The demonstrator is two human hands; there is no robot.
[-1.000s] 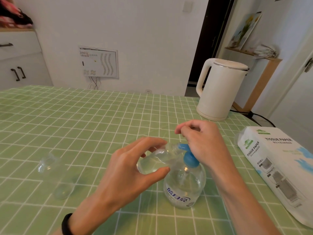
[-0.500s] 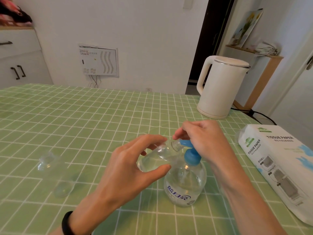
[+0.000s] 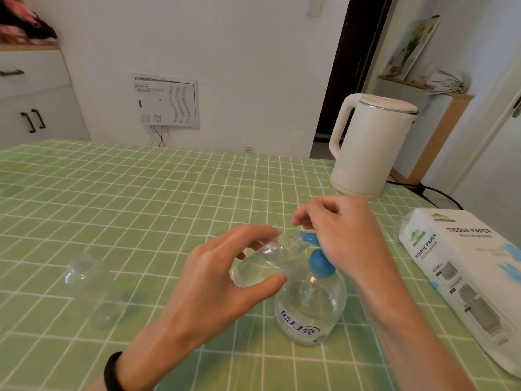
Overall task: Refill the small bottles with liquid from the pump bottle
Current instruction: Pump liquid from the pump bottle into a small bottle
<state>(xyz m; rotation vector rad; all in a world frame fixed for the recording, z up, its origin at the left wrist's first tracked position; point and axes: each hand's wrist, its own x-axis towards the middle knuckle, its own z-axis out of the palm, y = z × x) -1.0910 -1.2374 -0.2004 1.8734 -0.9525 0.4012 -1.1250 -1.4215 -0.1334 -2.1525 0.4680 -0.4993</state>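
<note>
The left hand [image 3: 214,280] pinches a small clear plastic bottle [image 3: 262,263] between thumb and fingers, tilted with its threaded neck against the blue spout of the pump bottle [image 3: 310,309]. The right hand [image 3: 341,232] rests curled on the blue pump head. The rounded, transparent pump bottle stands near centre on the green checked desk [image 3: 141,193]. Another clear small bottle [image 3: 93,286] lies on its side, well left. A smooth white kettle [image 3: 369,145] stands far right.

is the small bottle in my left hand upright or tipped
Tipped. The small bottle in the left hand lies nearly sideways, its open neck against the blue nozzle of the pump bottle.
</note>
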